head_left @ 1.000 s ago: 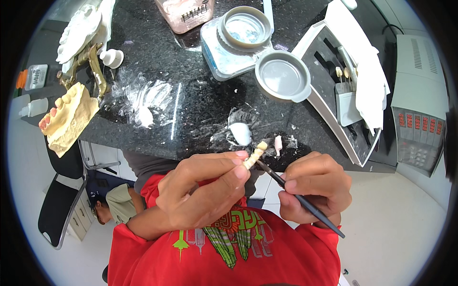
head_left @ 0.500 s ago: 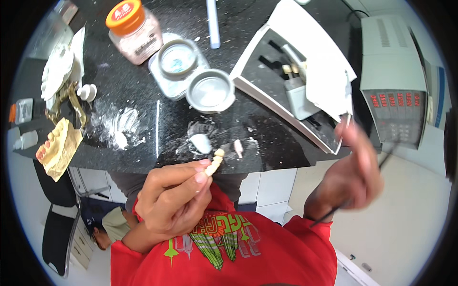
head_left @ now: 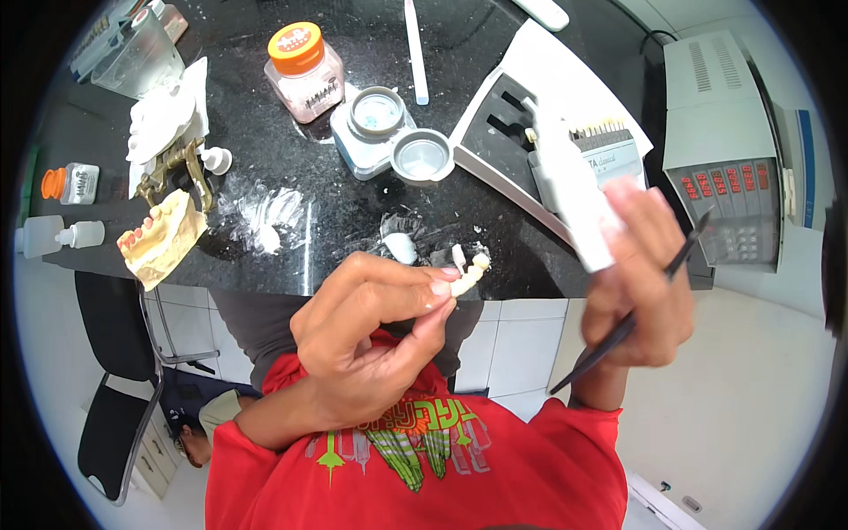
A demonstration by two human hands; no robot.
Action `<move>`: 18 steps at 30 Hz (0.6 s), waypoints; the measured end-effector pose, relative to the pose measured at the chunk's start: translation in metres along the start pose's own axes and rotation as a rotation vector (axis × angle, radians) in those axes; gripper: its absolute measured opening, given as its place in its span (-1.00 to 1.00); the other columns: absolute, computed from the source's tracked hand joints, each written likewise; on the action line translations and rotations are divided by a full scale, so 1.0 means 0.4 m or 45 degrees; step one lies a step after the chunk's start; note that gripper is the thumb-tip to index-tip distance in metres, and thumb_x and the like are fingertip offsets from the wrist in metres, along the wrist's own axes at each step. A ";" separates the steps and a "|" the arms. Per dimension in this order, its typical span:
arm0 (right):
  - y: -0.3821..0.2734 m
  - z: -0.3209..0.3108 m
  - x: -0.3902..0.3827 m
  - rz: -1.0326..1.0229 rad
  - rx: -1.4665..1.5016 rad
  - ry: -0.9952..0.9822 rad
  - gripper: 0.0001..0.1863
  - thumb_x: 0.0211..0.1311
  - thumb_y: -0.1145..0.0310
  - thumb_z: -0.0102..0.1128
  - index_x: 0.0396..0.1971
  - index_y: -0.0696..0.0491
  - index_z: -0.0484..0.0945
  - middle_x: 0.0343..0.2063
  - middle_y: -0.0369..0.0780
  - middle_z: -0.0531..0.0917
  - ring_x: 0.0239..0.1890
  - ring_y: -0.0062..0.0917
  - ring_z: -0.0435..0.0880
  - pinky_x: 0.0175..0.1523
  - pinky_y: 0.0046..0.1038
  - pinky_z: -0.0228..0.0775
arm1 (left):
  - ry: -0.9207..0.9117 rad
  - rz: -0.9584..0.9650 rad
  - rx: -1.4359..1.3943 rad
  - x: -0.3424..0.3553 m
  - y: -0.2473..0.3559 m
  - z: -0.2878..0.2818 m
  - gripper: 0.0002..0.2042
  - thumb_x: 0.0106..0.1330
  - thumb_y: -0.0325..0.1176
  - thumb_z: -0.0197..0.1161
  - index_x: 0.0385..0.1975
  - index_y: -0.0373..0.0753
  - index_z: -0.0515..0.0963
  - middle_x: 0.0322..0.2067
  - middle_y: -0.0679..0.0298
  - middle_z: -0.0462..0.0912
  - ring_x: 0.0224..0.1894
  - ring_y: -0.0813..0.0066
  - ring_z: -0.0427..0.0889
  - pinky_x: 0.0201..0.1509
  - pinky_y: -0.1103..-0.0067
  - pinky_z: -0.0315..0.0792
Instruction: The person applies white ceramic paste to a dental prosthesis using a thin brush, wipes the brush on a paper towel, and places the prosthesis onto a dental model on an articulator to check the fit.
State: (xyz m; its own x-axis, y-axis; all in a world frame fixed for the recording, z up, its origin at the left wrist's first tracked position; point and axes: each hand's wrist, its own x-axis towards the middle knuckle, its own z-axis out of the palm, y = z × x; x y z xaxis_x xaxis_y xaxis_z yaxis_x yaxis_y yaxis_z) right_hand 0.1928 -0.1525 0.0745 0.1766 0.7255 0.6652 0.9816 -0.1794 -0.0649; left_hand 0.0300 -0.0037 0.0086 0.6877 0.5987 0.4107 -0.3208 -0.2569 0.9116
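Observation:
My left hand (head_left: 371,327) pinches a small cream dental bridge (head_left: 468,276) near the bench edge, beside a small pinkish piece (head_left: 458,256) and a bluish-white lump of paste (head_left: 399,247). My right hand (head_left: 638,283) holds a dark slim brush (head_left: 618,338) across its fingers and also grips a blurred white item (head_left: 574,196), probably a folded tissue or cloth, over an open white box (head_left: 499,190). In that box a tooth shade guide (head_left: 609,150) shows with a row of tabs.
A yellow dental cast (head_left: 168,238), brass articulator (head_left: 172,177), orange-lidded jar (head_left: 305,79) and jar with grey lids (head_left: 362,146) sit on the black bench (head_left: 265,150). A grey machine (head_left: 720,132) stands right. A person (head_left: 208,424) is behind a chair (head_left: 115,415) at left.
My right hand left the bridge, moved up and right to the box and took the white item, lifting it and uncovering more shade guide. The bench view has also shifted.

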 end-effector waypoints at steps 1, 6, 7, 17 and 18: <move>-0.027 -0.007 0.009 -0.045 -0.001 -0.127 -0.85 0.33 0.48 0.04 -0.26 0.19 0.60 -0.23 0.05 0.71 -0.10 -0.15 0.72 0.13 -0.12 0.47 | -0.010 -0.006 0.015 0.003 0.001 0.000 -0.79 -0.01 -0.74 0.40 -0.39 -0.36 0.61 -0.41 0.12 0.65 -0.34 0.37 0.73 -0.36 0.62 0.57; -0.070 0.025 -0.008 -0.125 0.094 -0.314 -0.81 0.14 0.38 0.26 -0.22 -0.03 0.63 -0.19 -0.15 0.74 -0.07 -0.37 0.71 0.07 -0.31 0.51 | -0.059 -0.129 -0.103 0.003 0.013 -0.004 -0.80 0.00 -0.76 0.34 -0.37 -0.39 0.61 -0.41 0.15 0.63 -0.35 0.52 0.65 -0.35 0.67 0.55; -0.071 0.027 -0.007 -0.122 0.104 -0.331 -0.82 0.13 0.38 0.26 -0.24 -0.03 0.63 -0.19 -0.15 0.74 -0.07 -0.37 0.71 0.08 -0.30 0.50 | -0.042 -0.178 -0.169 0.002 0.013 -0.002 -0.80 0.01 -0.77 0.34 -0.37 -0.40 0.61 -0.39 0.15 0.63 -0.34 0.53 0.65 -0.33 0.68 0.56; -0.079 0.039 -0.005 -0.186 0.125 -0.312 -0.93 0.15 0.41 0.23 -0.36 0.03 0.61 -0.22 -0.14 0.75 -0.04 -0.37 0.71 0.12 -0.27 0.48 | 0.011 -0.366 -0.399 -0.006 0.017 0.016 -0.81 0.05 -0.78 0.30 -0.35 -0.42 0.61 -0.32 0.18 0.59 -0.27 0.56 0.66 -0.18 0.68 0.64; -0.079 0.041 -0.006 -0.191 0.116 -0.309 -0.93 0.15 0.41 0.23 -0.37 0.03 0.61 -0.22 -0.14 0.75 -0.04 -0.37 0.70 0.12 -0.27 0.48 | 0.014 -0.371 -0.398 -0.006 0.017 0.016 -0.82 0.05 -0.78 0.30 -0.36 -0.42 0.61 -0.33 0.18 0.58 -0.27 0.55 0.66 -0.18 0.68 0.64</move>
State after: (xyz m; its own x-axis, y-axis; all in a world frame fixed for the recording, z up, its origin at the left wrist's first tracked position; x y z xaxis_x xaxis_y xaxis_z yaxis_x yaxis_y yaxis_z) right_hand 0.1626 -0.1378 0.0628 0.0305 0.8790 0.4758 0.9986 -0.0057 -0.0535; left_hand 0.0304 -0.0119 0.0141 0.7725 0.6206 0.1346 -0.2971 0.1659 0.9403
